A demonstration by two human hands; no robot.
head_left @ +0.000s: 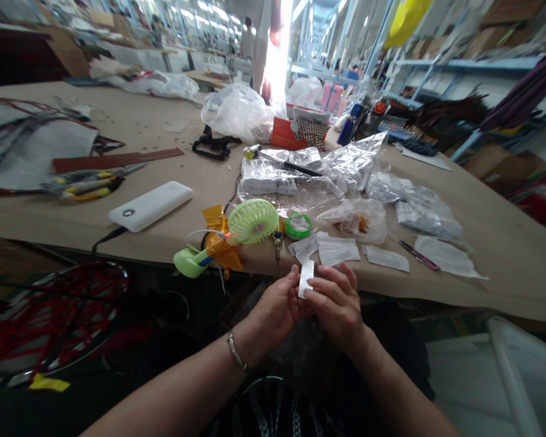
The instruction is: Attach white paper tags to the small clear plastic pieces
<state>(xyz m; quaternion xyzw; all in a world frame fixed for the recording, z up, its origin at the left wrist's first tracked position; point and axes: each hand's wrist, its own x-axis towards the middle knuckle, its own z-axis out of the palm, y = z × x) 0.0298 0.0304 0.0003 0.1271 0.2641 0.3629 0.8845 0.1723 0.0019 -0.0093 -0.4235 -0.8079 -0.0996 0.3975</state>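
Note:
A small white label-like piece (306, 279) is held between my two hands, just off the table's front edge. My left hand (275, 306), with a bangle on its wrist, is closed on its left side. From the right, the fingers of my right hand (339, 303) press on the same piece. Just beyond the hands lie printed paper slips (338, 250) and a green tape ring (298, 225). A screwdriver-like tool (277, 241) lies beside a green fan (253, 221) on the left.
The brown table (200, 182) bears a white power bank (151, 206), pliers (91, 184), plastic-wrapped packs (282, 173), a pen (419, 255) and a loose white sheet (448, 256). A red-strapped round item (59, 315) is below left, a pale chair frame (512, 370) below right.

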